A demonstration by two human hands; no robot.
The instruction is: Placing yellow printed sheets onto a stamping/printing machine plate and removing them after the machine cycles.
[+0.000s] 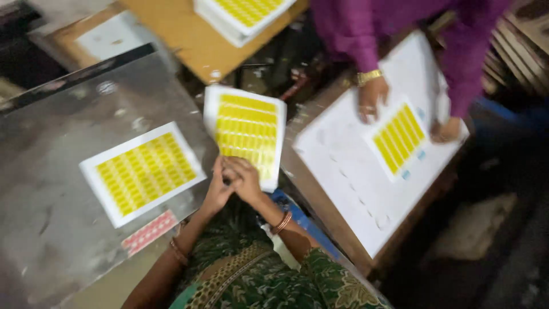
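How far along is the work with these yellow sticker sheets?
Looks done: one single sheet lies flat on the metal table, and a pile sits on the far wooden table. In hand: the left hand and right hand meet at the near edge of a sheet stack; the grip is blurred. Left: that stack, though how many sheets it holds is unclear.

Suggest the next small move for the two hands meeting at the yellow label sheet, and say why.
Probably lift the held sheet off by its near edge. The left hand and right hand both meet at that edge, and another yellow sheet lies flat on the metal table beside it. Blur hides the grip itself.
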